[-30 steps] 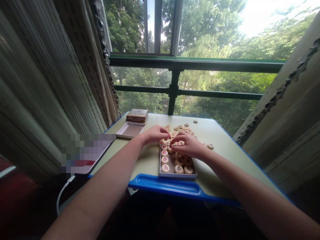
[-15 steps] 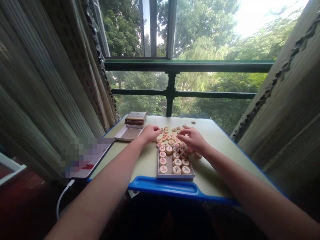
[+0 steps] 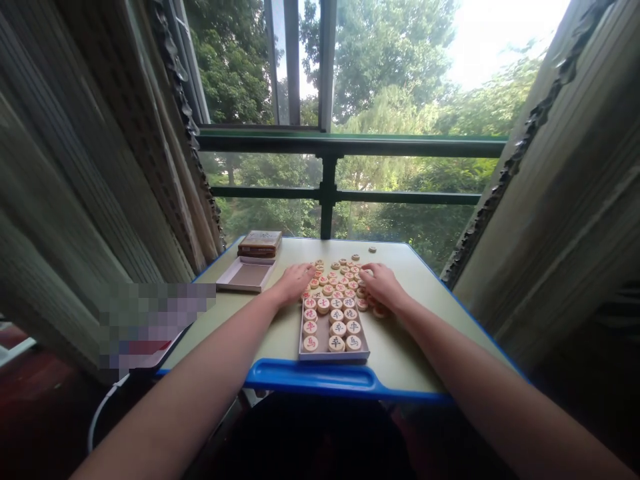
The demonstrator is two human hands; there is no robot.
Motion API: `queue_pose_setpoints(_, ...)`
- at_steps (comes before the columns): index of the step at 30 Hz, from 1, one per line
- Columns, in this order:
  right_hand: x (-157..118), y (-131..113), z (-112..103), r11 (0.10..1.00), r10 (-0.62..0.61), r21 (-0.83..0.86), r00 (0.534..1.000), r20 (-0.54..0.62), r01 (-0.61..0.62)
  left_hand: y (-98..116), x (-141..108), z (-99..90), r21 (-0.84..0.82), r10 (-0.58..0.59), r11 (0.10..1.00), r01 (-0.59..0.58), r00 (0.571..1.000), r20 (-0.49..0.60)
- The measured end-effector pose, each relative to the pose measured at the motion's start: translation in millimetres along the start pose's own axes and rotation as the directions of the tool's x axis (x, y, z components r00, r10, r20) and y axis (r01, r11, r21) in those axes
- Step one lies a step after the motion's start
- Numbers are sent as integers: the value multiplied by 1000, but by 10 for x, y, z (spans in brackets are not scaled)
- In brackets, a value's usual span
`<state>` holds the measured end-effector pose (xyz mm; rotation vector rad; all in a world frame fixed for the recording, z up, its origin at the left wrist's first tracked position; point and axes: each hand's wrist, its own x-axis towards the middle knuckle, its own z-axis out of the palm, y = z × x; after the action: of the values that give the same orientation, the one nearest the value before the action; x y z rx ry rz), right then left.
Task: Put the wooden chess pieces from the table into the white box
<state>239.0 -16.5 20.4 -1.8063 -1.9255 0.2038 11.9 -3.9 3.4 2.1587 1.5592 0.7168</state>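
Both hands read to me as open, with nothing clenched: the left hand [image 3: 296,283] lies palm-down against the left edge of the heap of wooden xiangqi pieces [image 3: 333,283], and the right hand [image 3: 383,285] rests on its right edge. At lower centre, the heap runs into a shallow white box [image 3: 334,357] holding rows of pieces. Toward the upper left, a shallow tray [image 3: 250,288] sits just beside a brown box [image 3: 259,243].

Xiangqi pieces [image 3: 335,283] heaped on the desk [image 3: 410,347], a tray [image 3: 334,356] holding more pieces at their 6 o'clock, a box lid [image 3: 245,277] at 9 o'clock, a flat box [image 3: 260,243] at 10 o'clock, window railing [image 3: 327,193] at 12 o'clock beyond the desk
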Motion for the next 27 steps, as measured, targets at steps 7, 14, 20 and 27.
queue_pose_setpoints(7,15,-35,3,994,-45,105,999,18,43,-9,48,-10,-247,5,969,-15,999,-41)
queue_pose_setpoints(14,87,-102,82,995,-87,-48,992,90,92,-79,152,35,-425,10,905,-34,998,-59)
queue_pose_setpoints(20,111,-166,130,987,-125,-93,988,96,133,-81,147,35,-360,43,928,-95,988,-151)
queue_pose_setpoints(27,280,-180,114,990,-14,-135,993,116,30,-31,110,-26,-147,147,973,-176,970,-192)
